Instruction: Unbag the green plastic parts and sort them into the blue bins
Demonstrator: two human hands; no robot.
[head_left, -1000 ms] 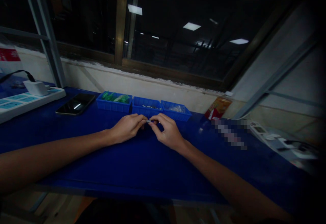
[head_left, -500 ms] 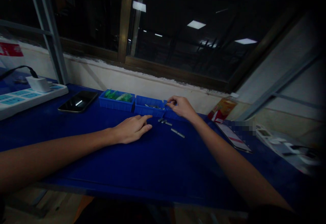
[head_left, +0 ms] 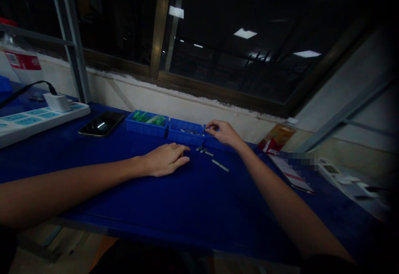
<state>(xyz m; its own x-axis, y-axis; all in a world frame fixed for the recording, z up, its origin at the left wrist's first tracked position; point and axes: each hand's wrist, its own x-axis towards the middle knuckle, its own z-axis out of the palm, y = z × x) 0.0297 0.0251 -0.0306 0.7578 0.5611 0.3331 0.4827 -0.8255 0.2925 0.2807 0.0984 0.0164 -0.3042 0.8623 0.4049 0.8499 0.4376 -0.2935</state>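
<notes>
My left hand [head_left: 166, 159] lies flat on the blue table [head_left: 174, 199], fingers stretched out, holding nothing. My right hand [head_left: 222, 132] reaches to the edge between the middle blue tray [head_left: 184, 136] and the right blue tray [head_left: 218, 143], its fingers pinched together over small metal parts. Several small grey metal pieces [head_left: 215, 161] lie loose on the table just in front of the trays, between my two hands. A left blue tray [head_left: 146, 125] holds green parts.
A dark phone [head_left: 101, 123] lies left of the trays. A white power strip [head_left: 37, 118] with a plug sits far left. A red packet [head_left: 276, 139], a card [head_left: 291, 172] and white devices [head_left: 346, 178] are at the right. A window sill runs behind.
My hands were joined, pinching a small piece; my right hand then moved to the trays and stays there. Small metal pieces now lie on the table. My left hand flattened.
</notes>
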